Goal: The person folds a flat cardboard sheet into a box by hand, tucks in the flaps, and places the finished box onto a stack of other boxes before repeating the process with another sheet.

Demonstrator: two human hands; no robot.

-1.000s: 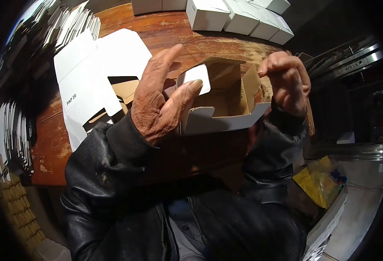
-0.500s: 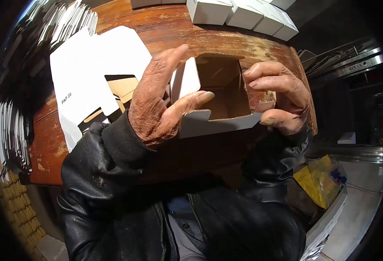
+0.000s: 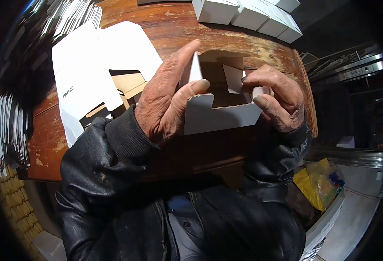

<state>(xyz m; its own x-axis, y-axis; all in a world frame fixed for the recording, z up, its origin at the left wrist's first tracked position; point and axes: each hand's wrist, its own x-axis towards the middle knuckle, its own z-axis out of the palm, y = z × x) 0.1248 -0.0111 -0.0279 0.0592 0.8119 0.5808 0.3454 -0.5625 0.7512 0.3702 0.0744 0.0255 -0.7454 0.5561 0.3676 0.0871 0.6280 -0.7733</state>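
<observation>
While its brown inside faces up, an open-topped white cardboard box (image 3: 222, 119) is at the centre of the frame between two bare hands. The left hand (image 3: 161, 102) grips the box's left end, thumb over the near corner; the right hand (image 3: 283, 93) pinches a small white flap (image 3: 259, 91) at the right end between thumb and fingers. To fold cleanly, the left should probably brace its end square while the right bends the flap along the crease without crushing the wall. Just left lie flat white cardboard blanks (image 3: 82, 65), one printed "PAP 20", on a worn reddish-brown wooden table (image 3: 169, 26); white cartons (image 3: 248, 19) line the upper right, and stacked white card sheets (image 3: 76, 21) fill the upper left.
</observation>
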